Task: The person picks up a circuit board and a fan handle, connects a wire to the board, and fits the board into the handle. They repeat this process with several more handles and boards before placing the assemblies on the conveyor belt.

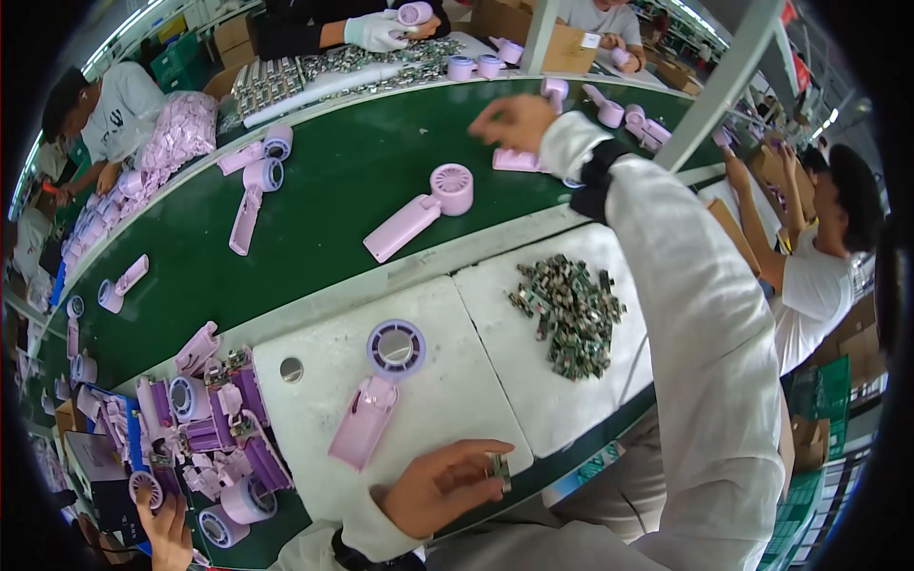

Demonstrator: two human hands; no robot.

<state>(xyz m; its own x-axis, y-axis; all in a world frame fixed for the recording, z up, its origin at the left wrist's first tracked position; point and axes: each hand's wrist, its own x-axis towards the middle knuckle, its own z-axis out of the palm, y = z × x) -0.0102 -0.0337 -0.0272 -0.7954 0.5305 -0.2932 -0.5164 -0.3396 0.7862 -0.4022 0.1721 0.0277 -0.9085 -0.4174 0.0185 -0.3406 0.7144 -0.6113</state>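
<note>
- Board [502, 470], small and green, is pinched between the thumb and fingers of the left hand [443, 487], which is held low at the near edge of the white work surface [457, 400].
- The right hand [519, 122] is stretched out over the green belt [324, 190], its fingers loosely bent and unclenched; whether the lilac handle [515, 161] just beside it is touched cannot be told.
- On the work surface, a fan head [396, 348] with a lilac rim is laid face up, and an opened handle shell [365, 422] is set against its near side.
- A heap of boards [568, 324] is spread on the right-hand part of the surface; a round shiny disc [291, 369] is placed near the left edge.
- Purple and lilac parts [227, 433] are piled just left of the surface.
- A lilac fan [404, 228] is laid at an angle on the belt.
- At lower left, a round fan part [145, 488] is held by a co-worker's hand [169, 535].
</note>
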